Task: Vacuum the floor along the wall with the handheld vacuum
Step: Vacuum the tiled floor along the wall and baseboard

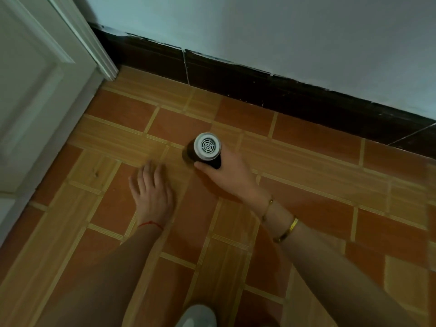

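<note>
right hand (226, 172) curled in a grip, left hand (153, 187) flat, fingers straight

The floor (306, 208), orange tiles crossed by wood-look strips, fills the lower frame under me, with my white shoe (197, 316) on it at the bottom edge.

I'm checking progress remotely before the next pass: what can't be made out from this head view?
- Nozzle of the handheld vacuum: hidden beneath its own body, seen end-on, so floor contact is unclear.
- Fingers of the right hand: mostly hidden behind the vacuum.
- Left hand: motion-blurred; whether it touches the floor is unclear.
- Dust along the baseboard: too dim and small to see.
- Pale object: cut off by the bottom edge.
</note>
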A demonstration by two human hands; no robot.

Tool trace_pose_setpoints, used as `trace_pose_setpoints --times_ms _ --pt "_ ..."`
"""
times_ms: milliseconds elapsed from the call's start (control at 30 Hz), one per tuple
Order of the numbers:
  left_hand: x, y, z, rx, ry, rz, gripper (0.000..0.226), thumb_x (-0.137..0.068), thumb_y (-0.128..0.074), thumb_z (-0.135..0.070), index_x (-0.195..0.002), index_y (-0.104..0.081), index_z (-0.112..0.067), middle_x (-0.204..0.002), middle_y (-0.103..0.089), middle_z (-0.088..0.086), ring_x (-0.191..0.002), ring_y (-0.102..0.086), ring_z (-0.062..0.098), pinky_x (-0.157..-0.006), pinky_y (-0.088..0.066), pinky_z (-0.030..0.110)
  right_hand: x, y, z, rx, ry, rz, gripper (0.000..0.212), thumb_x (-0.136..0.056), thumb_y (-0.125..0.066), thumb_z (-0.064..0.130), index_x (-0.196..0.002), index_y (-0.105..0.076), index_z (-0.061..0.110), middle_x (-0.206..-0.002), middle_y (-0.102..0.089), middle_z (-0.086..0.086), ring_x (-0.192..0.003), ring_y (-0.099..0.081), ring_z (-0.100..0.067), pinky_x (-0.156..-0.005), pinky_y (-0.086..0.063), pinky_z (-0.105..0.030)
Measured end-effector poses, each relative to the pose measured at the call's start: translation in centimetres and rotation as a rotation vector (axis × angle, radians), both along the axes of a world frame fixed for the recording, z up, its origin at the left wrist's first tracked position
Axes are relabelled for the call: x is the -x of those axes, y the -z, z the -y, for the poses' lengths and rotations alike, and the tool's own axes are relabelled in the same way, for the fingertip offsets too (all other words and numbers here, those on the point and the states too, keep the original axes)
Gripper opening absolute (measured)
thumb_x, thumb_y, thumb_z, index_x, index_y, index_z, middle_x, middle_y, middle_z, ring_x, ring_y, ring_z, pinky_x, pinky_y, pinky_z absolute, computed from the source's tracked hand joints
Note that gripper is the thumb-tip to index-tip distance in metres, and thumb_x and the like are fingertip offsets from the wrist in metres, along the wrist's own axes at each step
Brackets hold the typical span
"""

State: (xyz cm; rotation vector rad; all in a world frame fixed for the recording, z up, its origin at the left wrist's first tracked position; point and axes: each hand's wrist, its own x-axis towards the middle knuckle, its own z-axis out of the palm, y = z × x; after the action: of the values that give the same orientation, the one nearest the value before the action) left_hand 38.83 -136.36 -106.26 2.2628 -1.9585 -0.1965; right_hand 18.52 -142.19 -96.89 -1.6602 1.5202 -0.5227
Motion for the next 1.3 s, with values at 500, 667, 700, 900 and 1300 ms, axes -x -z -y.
trace_pose_setpoints --times_ms 500,667,700,900,1300 --pt "-2.9 0.9 -0.2 0.047 -0.168 -0.064 0.052 -0.096 -0.035 -0.028 -0.145 -0.038 -0.010 -0.154 -0.035 0.016 -0.144 -0.029 0.036 -0.120 -0.013 0.061 -6.2 -0.5 1.4 -0.028 -0.200 0.053 0.066 -0.085 -0.069 0.045 -0.141 -0.041 0.025 -0.132 -0.059 0.006 -0.120 -0.055 -0.014 -0.094 -0.049 -0.033" --pt "-2.8 0.8 -0.1 0.049 -0.181 -0.072 0.052 -0.096 -0.039 -0.026 -0.146 -0.037 -0.012 -0.155 -0.034 0.013 -0.144 -0.028 0.034 -0.121 -0.011 0.060 -5.4 -0.2 3.1 0.047 -0.063 -0.032 0.068 -0.084 -0.067 0.050 -0.141 -0.041 0.025 -0.125 -0.064 0.005 -0.110 -0.061 -0.016 -0.087 -0.052 -0.033" --pt "-2.8 0.8 -0.2 0.051 -0.182 -0.068 0.052 -0.096 -0.040 -0.025 -0.146 -0.037 -0.012 -0.155 -0.033 0.013 -0.145 -0.028 0.034 -0.121 -0.011 0.060 -5.1 -0.2 3.7 0.055 -0.020 -0.032 0.068 -0.084 -0.068 0.049 -0.141 -0.041 0.024 -0.125 -0.064 0.004 -0.111 -0.060 -0.016 -0.088 -0.051 -0.030" --pt "-2.7 0.6 0.0 0.049 -0.187 -0.073 0.054 -0.095 -0.036 -0.027 -0.147 -0.037 -0.014 -0.156 -0.033 0.010 -0.146 -0.027 0.032 -0.121 -0.010 0.058 -3.0 0.1 7.6 0.137 0.178 -0.095 0.069 -0.084 -0.068 0.049 -0.140 -0.042 0.019 -0.126 -0.064 0.000 -0.112 -0.062 -0.021 -0.087 -0.053 -0.033" --pt "-2.7 0.3 -0.1 0.057 -0.189 -0.072 0.052 -0.096 -0.039 -0.027 -0.146 -0.038 -0.014 -0.155 -0.034 0.011 -0.146 -0.027 0.031 -0.121 -0.011 0.058 -5.7 1.2 8.7 0.121 0.011 0.049 0.066 -0.084 -0.071 0.045 -0.140 -0.044 0.021 -0.127 -0.063 0.006 -0.115 -0.059 -0.012 -0.088 -0.046 -0.021"
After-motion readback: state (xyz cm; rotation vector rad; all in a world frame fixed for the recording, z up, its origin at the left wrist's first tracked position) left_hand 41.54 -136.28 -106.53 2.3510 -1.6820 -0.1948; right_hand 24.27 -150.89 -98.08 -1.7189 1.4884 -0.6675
